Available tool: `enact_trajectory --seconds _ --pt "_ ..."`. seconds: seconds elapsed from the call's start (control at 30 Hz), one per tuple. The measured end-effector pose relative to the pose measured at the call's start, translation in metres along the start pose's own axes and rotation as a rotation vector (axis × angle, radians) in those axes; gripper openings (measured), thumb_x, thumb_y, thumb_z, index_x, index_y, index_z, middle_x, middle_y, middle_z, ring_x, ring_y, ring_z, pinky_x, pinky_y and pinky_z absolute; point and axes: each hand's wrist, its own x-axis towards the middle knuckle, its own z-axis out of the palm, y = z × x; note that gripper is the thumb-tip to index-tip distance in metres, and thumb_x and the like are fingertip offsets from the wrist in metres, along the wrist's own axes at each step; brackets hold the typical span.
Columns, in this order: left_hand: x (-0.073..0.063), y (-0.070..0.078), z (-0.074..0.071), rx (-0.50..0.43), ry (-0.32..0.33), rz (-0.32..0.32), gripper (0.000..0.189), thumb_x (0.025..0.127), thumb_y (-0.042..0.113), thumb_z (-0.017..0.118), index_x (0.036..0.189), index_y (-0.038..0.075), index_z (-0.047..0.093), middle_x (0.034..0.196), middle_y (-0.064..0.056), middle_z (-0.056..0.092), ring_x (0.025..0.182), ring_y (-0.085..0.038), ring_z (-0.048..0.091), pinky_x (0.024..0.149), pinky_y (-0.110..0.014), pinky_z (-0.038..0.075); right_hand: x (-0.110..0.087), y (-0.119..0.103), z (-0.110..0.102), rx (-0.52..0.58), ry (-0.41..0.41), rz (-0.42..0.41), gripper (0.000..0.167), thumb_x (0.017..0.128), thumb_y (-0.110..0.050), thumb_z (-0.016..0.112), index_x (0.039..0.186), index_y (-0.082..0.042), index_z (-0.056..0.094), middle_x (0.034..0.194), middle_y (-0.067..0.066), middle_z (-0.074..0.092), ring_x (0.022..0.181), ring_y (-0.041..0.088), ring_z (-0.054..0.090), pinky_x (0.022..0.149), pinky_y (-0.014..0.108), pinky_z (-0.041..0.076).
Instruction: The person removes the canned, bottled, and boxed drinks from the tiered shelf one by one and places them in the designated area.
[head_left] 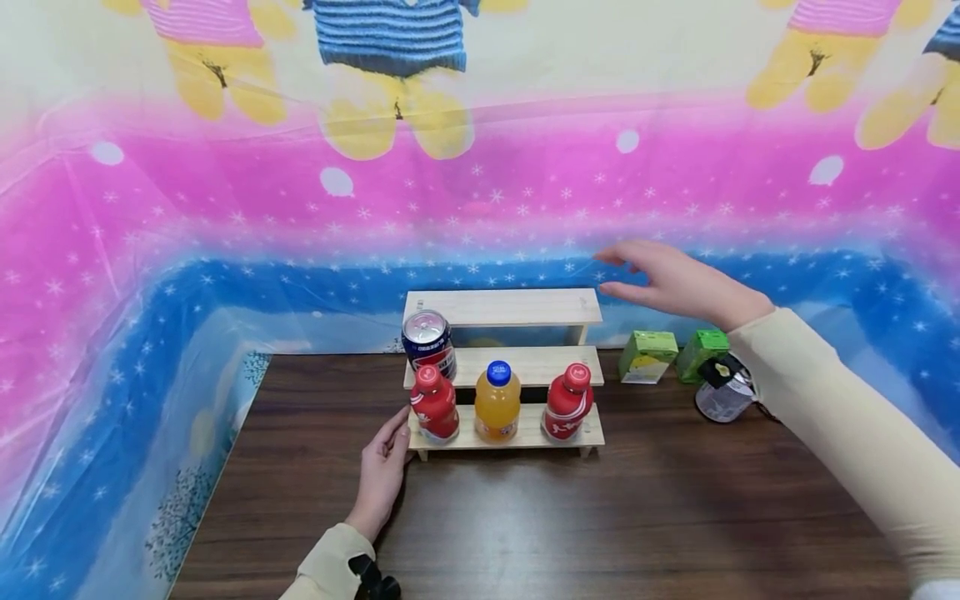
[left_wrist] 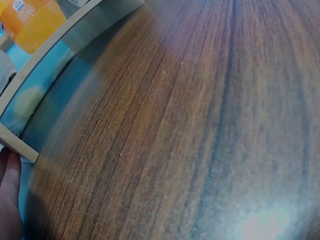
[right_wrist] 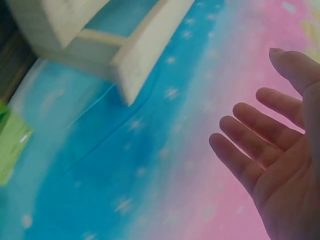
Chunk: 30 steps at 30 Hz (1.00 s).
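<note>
A three-tier wooden stand (head_left: 525, 367) is on the table. My left hand (head_left: 384, 467) touches the left end of its lowest tier, fingers fairly straight; in the left wrist view fingers (left_wrist: 10, 182) lie against the outside of a leg. The lowest tier bears a red bottle (head_left: 435, 408), an orange drink bottle (head_left: 497, 408) with a blue cap and another red bottle (head_left: 567, 407). On the middle tier's left end stands a dark blue can (head_left: 429, 337). Raised near the top tier's right end, my right hand (head_left: 667, 279) is empty, fingers spread in the right wrist view.
Right of the stand, a green and yellow drink carton (head_left: 647, 357) and a green carton (head_left: 701, 354) stand near the table's back edge. A silvery can (head_left: 723, 400) is partly hidden by my right wrist. A patterned cloth (head_left: 480, 192) hangs behind the brown table (head_left: 525, 525).
</note>
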Motion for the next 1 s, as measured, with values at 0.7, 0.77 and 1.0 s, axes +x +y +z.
enact_trajectory --seconds 0.7,0.77,1.0 --pt "0.001 -0.002 0.001 -0.01 0.001 -0.002 0.043 0.112 0.018 0.051 0.154 0.012 0.052 0.156 -0.014 0.052 0.138 -0.029 0.054 0.104 -0.037 0.053 0.09 -0.083 0.003 0.045 -0.118 -0.17 0.054 0.102 -0.037 0.068 0.148 -0.011 0.055 0.148 0.011 0.059 0.134 0.028 0.055 0.112 0.051 0.048" --pt "0.001 -0.002 0.001 -0.009 0.001 -0.01 0.043 0.112 0.018 0.051 0.154 0.012 0.052 0.156 -0.014 0.052 0.139 -0.029 0.053 0.104 -0.038 0.052 0.098 -0.088 0.005 0.046 -0.123 -0.189 0.053 0.101 -0.035 0.069 0.147 -0.01 0.056 0.147 0.012 0.059 0.133 0.028 0.055 0.112 0.05 0.048" --pt "0.0 -0.001 0.001 0.012 0.005 -0.012 0.044 0.111 0.021 0.052 0.155 0.014 0.052 0.156 -0.013 0.052 0.137 -0.029 0.055 0.105 -0.038 0.053 0.121 -0.106 0.019 0.061 -0.174 -0.228 0.056 0.099 -0.032 0.073 0.146 -0.008 0.056 0.146 0.013 0.059 0.132 0.032 0.056 0.11 0.046 0.049"
